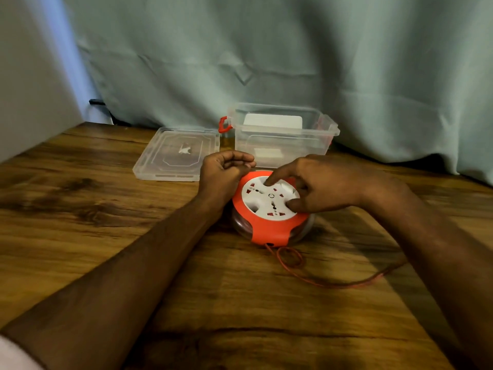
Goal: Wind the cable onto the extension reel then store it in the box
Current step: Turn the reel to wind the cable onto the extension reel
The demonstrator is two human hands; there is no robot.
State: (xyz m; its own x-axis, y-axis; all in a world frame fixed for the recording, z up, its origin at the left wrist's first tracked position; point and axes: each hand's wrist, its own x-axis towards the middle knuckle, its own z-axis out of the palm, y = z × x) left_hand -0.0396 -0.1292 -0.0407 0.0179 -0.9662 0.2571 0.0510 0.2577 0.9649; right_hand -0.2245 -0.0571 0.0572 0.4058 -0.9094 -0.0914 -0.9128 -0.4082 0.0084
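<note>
An orange and white extension reel (269,225) lies flat on the wooden table (106,209), its socket face up. My right hand (320,185) rests on the white centre, index finger and thumb pressing into its recesses. My left hand (224,169) is loosely curled against the reel's left rim and holds nothing that I can see. A thin red cable (333,283) leaves the reel's near edge, makes a small loop and trails right across the table. The clear plastic box (282,140) with red latches stands open just behind the reel.
The box's clear lid (176,156) lies flat to the left of the box. A pale green curtain (266,62) hangs along the table's back edge. A white wall stands at the left.
</note>
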